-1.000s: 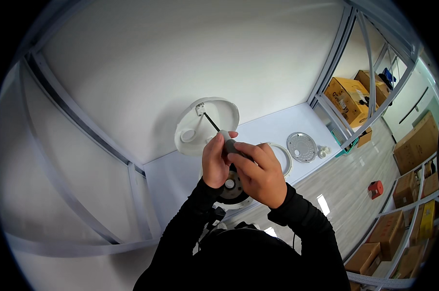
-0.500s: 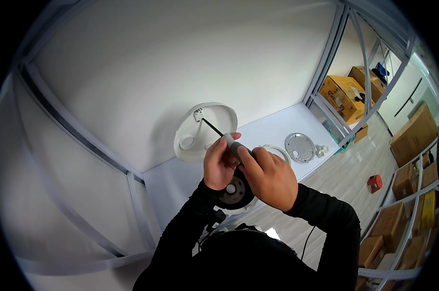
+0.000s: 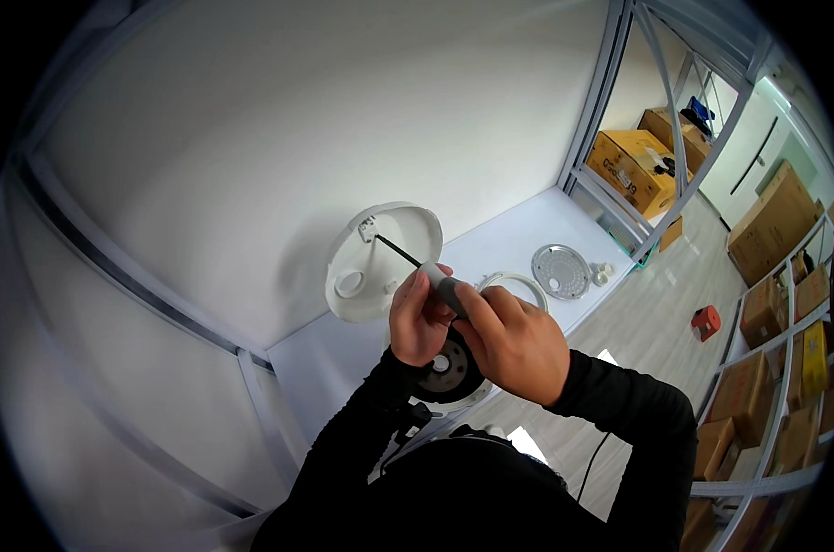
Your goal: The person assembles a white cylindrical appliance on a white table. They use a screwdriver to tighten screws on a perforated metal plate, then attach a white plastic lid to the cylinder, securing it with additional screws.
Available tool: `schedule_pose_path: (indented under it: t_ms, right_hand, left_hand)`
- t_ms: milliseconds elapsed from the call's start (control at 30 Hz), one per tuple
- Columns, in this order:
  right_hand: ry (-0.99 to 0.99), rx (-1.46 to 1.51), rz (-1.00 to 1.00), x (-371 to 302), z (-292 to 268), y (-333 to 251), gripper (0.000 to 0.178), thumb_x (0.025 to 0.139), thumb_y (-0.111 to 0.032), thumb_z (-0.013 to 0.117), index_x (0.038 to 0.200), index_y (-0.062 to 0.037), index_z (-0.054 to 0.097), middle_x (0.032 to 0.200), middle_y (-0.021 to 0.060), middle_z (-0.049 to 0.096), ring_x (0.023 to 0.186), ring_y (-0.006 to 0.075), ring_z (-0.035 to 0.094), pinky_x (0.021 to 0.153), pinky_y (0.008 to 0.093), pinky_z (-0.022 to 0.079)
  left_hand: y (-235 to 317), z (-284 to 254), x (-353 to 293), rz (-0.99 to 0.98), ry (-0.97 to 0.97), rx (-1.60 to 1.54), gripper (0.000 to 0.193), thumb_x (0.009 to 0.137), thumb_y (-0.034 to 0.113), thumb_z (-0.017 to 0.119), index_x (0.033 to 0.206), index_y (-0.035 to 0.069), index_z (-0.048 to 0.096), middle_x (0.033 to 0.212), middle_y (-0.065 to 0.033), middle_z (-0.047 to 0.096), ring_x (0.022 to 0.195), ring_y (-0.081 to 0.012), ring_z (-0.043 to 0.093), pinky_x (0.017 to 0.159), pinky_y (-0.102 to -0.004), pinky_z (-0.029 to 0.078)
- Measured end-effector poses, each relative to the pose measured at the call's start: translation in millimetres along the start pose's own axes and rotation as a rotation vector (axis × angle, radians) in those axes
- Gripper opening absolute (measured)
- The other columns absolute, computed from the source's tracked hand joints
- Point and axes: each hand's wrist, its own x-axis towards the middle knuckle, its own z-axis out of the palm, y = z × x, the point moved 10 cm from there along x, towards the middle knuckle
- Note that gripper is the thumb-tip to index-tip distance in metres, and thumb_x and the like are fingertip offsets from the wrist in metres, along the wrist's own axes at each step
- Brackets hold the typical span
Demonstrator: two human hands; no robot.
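Right grip [image 3: 522, 345] sits farther out from the left grip [image 3: 417, 324] than a second ago; both clasp the screwdriver [image 3: 445, 287], left around the handle's front, right at its rear. Its shaft extends beyond them, tip at the white block [image 3: 367, 227] inside the round white cover [image 3: 412, 225].

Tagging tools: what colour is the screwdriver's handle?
The handle is light grey nearest the shaft, darker grey behind; best seen in the head view.

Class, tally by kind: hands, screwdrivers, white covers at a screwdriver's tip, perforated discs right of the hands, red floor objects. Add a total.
Hands: 2 (left hand, right hand)
Screwdriver: 1
White cover: 1
Perforated disc: 1
Red object: 1
Total: 6
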Motion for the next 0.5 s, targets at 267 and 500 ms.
schedule_pose_path:
  t_ms: [267, 500]
  right_hand:
    - [0.225, -0.018, -0.229, -1, -9, -18, 0.057, 0.082, -0.014, 0.075, 0.133, -0.0003, 0.054, 0.11, 0.0148, 0.059, 0.083, 0.0292, 0.064, 0.072, 0.039, 0.055]
    - [0.004, 0.092, 0.056, -4, 5, 0, 0.055, 0.079, -0.003, 0.077, 0.131, -0.0008, 0.057, 0.111, 0.0186, 0.061, 0.084, 0.0339, 0.068, 0.067, 0.0393, 0.058]
  left_hand:
    - [1, -10, -1, 0.036, 0.126, 0.096, 0.036, 0.108, 0.039, 0.056, 0.106, 0.004, 0.064, 0.073, 0.0034, 0.055, 0.061, -0.006, 0.047, 0.058, -0.0237, 0.038]
    - [2, 0, 0, 0.037, 0.084, 0.081, 0.038, 0.107, 0.043, 0.056, 0.104, 0.005, 0.064, 0.07, 0.0036, 0.052, 0.058, -0.0053, 0.041, 0.053, -0.0237, 0.031]
